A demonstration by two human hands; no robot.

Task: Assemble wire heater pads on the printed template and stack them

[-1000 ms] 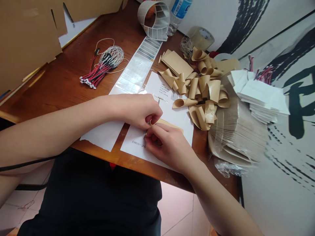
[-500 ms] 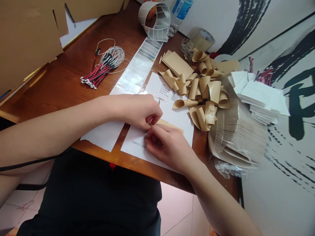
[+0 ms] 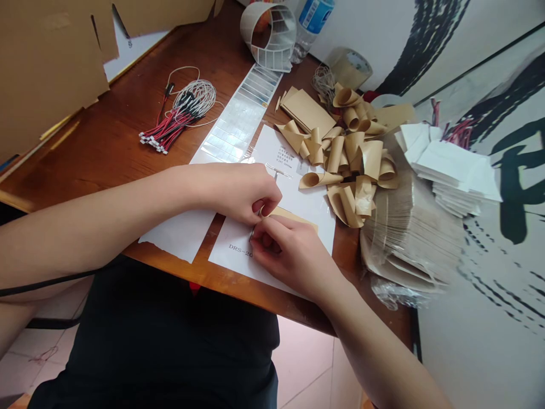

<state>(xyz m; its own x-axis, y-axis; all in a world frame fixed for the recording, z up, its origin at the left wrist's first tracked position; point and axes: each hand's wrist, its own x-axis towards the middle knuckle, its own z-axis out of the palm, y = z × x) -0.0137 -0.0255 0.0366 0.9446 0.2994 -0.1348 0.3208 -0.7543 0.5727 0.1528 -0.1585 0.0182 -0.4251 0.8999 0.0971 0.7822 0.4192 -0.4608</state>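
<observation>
Wooden table [image 3: 128,113]: Seen by the head camera, it abuts a wall [image 3: 485,318] bearing black brushstrokes, with a cardboard box [image 3: 46,62] at left.
Curled brown papers [image 3: 336,153]: Heaped beyond the right hand [image 3: 293,250], beside a plastic-wrapped stack [image 3: 409,233].
Brown paper piece [image 3: 283,213]: Flat on a white sheet [image 3: 230,262], partly beneath the hands.
Left hand [image 3: 247,190]: Stretched across, back upward, fingers curled closed.
Right hand: Angled inward, fingertips drawn together, meeting the left's; anything pinched is hidden.
</observation>
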